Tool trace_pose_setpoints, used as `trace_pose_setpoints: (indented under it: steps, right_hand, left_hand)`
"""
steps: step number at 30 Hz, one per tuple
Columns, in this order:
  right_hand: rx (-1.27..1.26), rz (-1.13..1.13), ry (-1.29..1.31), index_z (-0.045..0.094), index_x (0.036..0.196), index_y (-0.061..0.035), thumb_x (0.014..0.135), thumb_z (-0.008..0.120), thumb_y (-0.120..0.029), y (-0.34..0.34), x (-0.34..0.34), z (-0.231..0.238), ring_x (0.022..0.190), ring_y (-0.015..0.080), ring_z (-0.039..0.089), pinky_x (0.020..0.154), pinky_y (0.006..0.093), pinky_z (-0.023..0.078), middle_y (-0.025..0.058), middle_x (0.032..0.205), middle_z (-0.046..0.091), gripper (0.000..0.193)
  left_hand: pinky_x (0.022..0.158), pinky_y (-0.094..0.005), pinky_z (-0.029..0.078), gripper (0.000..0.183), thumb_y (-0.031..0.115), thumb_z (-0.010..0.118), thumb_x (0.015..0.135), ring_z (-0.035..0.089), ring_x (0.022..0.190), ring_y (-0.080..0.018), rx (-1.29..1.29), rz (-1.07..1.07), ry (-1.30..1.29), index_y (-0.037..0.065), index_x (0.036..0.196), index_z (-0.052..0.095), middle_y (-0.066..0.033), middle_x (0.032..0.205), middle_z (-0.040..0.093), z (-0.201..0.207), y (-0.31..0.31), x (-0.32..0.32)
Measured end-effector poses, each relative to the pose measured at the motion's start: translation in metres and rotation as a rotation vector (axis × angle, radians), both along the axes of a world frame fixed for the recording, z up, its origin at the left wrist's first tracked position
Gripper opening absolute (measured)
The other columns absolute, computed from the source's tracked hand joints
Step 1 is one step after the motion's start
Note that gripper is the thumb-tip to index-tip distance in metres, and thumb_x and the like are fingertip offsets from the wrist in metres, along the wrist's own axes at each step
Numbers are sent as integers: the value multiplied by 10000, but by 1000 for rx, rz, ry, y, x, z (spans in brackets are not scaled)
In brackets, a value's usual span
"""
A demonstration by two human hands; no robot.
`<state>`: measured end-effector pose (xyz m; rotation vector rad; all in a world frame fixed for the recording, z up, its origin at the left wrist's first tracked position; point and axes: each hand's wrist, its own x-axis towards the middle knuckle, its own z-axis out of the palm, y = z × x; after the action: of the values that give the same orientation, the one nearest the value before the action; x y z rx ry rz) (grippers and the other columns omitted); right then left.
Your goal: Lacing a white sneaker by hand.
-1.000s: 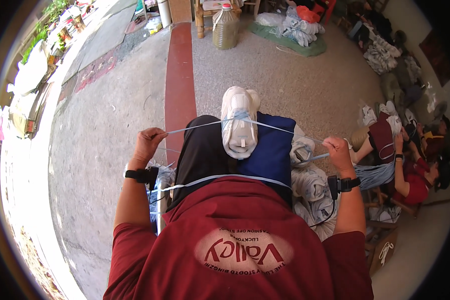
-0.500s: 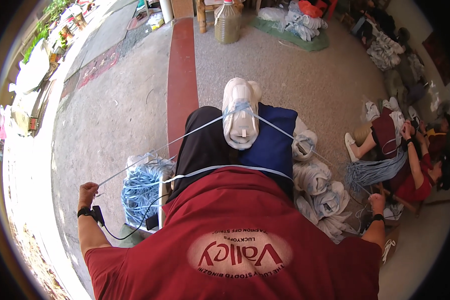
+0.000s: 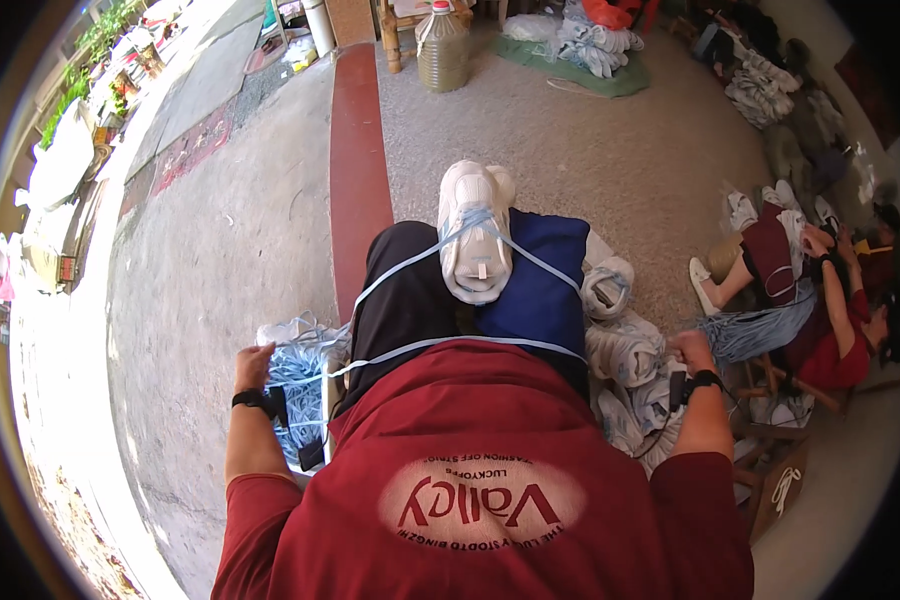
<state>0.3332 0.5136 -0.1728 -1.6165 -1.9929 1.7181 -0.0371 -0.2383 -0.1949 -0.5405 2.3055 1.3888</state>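
Note:
I sit with one leg raised, my white shoe (image 3: 475, 232) pointing away. Pale blue cord (image 3: 410, 268) is looped around the shoe and runs back along both sides of my legs. My left hand (image 3: 254, 366) sits low at my left side, over a pile of tangled pale blue cord (image 3: 295, 372), fingers closed on strands of it. My right hand (image 3: 691, 351) is low on my right, curled beside a heap of white and pale wound bundles (image 3: 625, 352); the cord on that side runs toward it, but I cannot see whether it grips it.
Another person in a red top (image 3: 832, 322) sits on the ground at my right with a hank of blue strands (image 3: 756, 330). A large plastic jug (image 3: 443, 52) and more pale bundles (image 3: 595, 42) lie far ahead. A red painted strip (image 3: 358, 170) crosses the concrete floor.
Both hands went from raised and stretching the cord near my knees, swung wide outward, and have now come back in low beside my hips.

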Motion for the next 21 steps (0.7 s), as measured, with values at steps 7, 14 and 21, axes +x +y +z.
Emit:
trace_pose_setpoints:
  steps: [7, 14, 21]
  right_hand:
    - [-298, 946, 298, 601, 731, 17, 738, 630, -33, -159, -236, 103, 520, 135, 539, 497, 229, 427, 61, 621, 581, 59]
    - [487, 666, 759, 584, 676, 36, 656, 653, -20, -181, -315, 44, 565, 150, 511, 562, 289, 423, 88, 595, 549, 91]
    - [431, 584, 537, 537, 630, 15, 696, 639, -35, -190, -316, 44, 600, 95, 458, 546, 283, 394, 26, 581, 493, 132]
  left_hand:
    - [529, -186, 431, 92, 107, 673, 785, 535, 561, -67, 707, -827, -189, 49, 761, 607, 22, 653, 568, 111, 269, -18]
    - [496, -183, 373, 113, 67, 675, 750, 453, 532, -44, 550, -782, 50, 68, 679, 588, 47, 613, 515, 85, 345, -50]
    - [512, -174, 364, 141, 54, 664, 769, 445, 548, -23, 492, -746, 101, 91, 678, 563, 63, 615, 502, 72, 345, -48]
